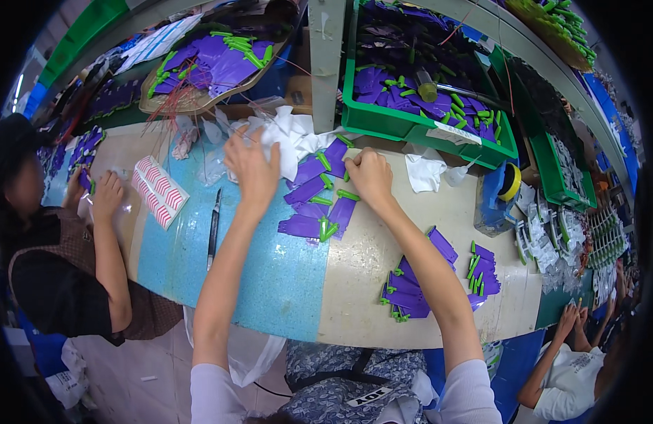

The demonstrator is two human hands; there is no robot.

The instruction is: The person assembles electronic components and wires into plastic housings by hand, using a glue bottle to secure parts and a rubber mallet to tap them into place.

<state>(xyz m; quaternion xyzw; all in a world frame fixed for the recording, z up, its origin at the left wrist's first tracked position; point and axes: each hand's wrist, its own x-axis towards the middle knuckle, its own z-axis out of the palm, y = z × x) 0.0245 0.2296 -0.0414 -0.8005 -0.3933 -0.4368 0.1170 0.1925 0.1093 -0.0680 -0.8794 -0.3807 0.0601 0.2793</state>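
Observation:
My left hand [253, 169] is open, its fingers spread over the near left edge of a crumpled white cloth [292, 138]; whether it touches the cloth I cannot tell. To the right, my right hand [369, 178] is closed, fingertips pinched at the edge of a loose group of flat purple pieces [306, 189] with bright green stubs. A bit of green shows by those fingertips, but what they hold is mostly hidden. Under my right forearm lies a second pile of purple pieces [409, 288], and a third small stack [487, 268] sits right of it.
A black-handled knife [213, 230] and a red-striped white card [159, 192] lie left. Behind stand a tray [192, 106] and a green crate [425, 131] of purple pieces. A blue tape dispenser [492, 205] stands right. A co-worker [65, 268] sits at the left.

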